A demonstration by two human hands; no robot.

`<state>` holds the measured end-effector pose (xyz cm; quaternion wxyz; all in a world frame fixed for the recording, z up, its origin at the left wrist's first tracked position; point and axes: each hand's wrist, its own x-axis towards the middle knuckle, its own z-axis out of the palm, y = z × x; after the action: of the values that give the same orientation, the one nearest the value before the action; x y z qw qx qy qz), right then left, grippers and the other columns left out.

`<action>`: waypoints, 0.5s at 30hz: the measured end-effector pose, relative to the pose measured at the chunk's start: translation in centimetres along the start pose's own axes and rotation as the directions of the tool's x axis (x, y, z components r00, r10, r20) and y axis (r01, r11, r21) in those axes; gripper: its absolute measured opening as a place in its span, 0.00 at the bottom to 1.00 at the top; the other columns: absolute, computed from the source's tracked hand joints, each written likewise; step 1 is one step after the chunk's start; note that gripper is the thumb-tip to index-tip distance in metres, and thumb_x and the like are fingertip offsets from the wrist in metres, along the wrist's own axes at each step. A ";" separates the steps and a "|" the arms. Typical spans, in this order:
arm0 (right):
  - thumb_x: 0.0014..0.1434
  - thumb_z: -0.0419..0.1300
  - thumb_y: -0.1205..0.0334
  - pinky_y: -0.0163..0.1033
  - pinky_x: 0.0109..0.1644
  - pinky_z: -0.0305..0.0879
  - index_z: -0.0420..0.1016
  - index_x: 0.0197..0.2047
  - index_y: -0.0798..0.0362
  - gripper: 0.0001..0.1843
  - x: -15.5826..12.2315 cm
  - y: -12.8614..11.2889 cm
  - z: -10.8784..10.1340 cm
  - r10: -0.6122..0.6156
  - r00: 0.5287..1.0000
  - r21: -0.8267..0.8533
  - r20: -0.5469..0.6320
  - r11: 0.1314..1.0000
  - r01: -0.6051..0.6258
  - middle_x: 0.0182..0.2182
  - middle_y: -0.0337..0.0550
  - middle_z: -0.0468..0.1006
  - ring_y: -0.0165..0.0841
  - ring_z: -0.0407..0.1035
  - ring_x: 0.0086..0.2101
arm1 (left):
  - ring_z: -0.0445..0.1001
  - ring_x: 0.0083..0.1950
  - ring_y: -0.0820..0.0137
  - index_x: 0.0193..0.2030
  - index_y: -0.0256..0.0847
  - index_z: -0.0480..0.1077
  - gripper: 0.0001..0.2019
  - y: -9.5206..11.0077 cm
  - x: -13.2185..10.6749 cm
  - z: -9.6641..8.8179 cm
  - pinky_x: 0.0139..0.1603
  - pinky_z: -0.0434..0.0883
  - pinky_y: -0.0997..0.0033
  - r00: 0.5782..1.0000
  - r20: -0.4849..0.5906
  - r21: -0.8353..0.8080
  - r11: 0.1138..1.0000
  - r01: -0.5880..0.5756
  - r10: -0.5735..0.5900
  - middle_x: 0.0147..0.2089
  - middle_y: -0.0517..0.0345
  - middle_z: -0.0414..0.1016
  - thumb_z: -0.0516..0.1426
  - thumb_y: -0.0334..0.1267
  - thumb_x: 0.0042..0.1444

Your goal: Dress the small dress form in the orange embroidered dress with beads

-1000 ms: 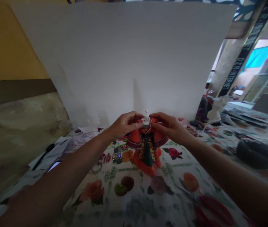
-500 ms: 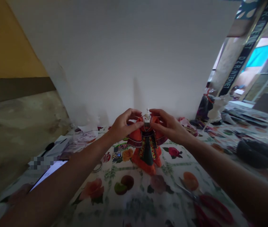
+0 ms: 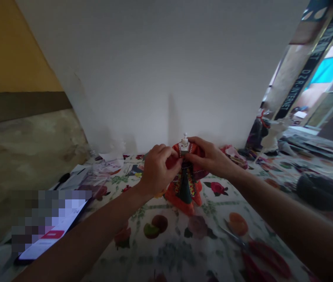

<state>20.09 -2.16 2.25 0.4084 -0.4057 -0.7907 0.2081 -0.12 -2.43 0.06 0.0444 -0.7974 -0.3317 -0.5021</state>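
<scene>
In the head view, a little doll (image 3: 185, 141) in a red-orange dress (image 3: 184, 190) with a dark beaded front stands mid-picture on the flowery tablecloth (image 3: 172, 250), the left hand (image 3: 156, 174) at its 9 o'clock and the right hand (image 3: 210, 158) at 3 o'clock, both pinching the dress top tight, red scissors (image 3: 268, 260) at 5 o'clock.

Orange-red doll gown (image 3: 185, 188) on a flowered tablecloth (image 3: 166, 250)
The doll gown has a dark green front panel edged with beadwork of many colours, and a white knob at the neck; the tablecloth is white, printed with red, orange and purple blooms and green leaves; the board (image 3: 166, 70) behind is plain white, the wall (image 3: 4, 47) mustard over a brown band, the scissors (image 3: 268, 261) red-handled
</scene>
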 end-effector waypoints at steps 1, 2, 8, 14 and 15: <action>0.61 0.63 0.55 0.43 0.46 0.68 0.70 0.59 0.53 0.24 0.0 0.0 0.0 0.000 1.000 -0.001 -0.005 1.000 0.000 0.41 0.43 0.78 0.37 0.71 0.39 | 0.69 0.38 0.65 0.33 0.40 0.69 0.04 0.0 0.0 0.1 0.41 0.67 0.63 1.000 -0.002 0.009 1.000 0.007 -0.007 0.34 0.57 0.71 0.61 0.32 0.58; 0.60 0.63 0.56 0.43 0.46 0.67 0.71 0.58 0.53 0.24 0.0 -0.1 0.1 -0.001 1.000 -0.002 -0.009 1.000 0.001 0.41 0.43 0.78 0.36 0.71 0.39 | 0.69 0.39 0.65 0.33 0.40 0.69 0.04 0.0 0.1 0.2 0.41 0.67 0.62 1.000 -0.004 0.017 1.000 0.014 -0.014 0.33 0.57 0.72 0.60 0.32 0.57; 0.60 0.63 0.55 0.42 0.44 0.66 0.71 0.57 0.53 0.23 0.1 -0.1 0.1 0.012 1.000 -0.018 -0.016 1.000 -0.012 0.40 0.43 0.78 0.36 0.70 0.39 | 0.69 0.38 0.64 0.32 0.41 0.67 0.04 0.3 0.1 0.4 0.42 0.67 0.61 0.999 -0.002 0.005 0.999 0.049 -0.049 0.32 0.58 0.71 0.58 0.28 0.54; 0.59 0.62 0.55 0.42 0.43 0.66 0.71 0.58 0.53 0.25 0.0 -0.5 0.2 0.026 0.998 -0.080 -0.049 0.996 -0.030 0.39 0.43 0.79 0.36 0.70 0.37 | 0.67 0.38 0.64 0.30 0.42 0.64 0.05 0.7 0.3 0.2 0.41 0.65 0.61 0.997 0.027 -0.015 0.997 0.077 -0.077 0.31 0.58 0.69 0.55 0.29 0.53; 0.59 0.62 0.55 0.42 0.43 0.66 0.71 0.57 0.54 0.25 0.0 -0.5 0.2 0.023 0.998 -0.087 -0.055 0.996 -0.028 0.39 0.43 0.79 0.36 0.70 0.37 | 0.67 0.38 0.64 0.30 0.42 0.64 0.05 0.8 0.3 0.2 0.41 0.65 0.61 0.996 0.027 -0.013 0.997 0.080 -0.080 0.31 0.58 0.69 0.55 0.29 0.53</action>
<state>19.68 -2.45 2.48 0.4086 -0.4387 -0.7827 0.1673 0.57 -2.80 0.47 0.0144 -0.7902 -0.3606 -0.4953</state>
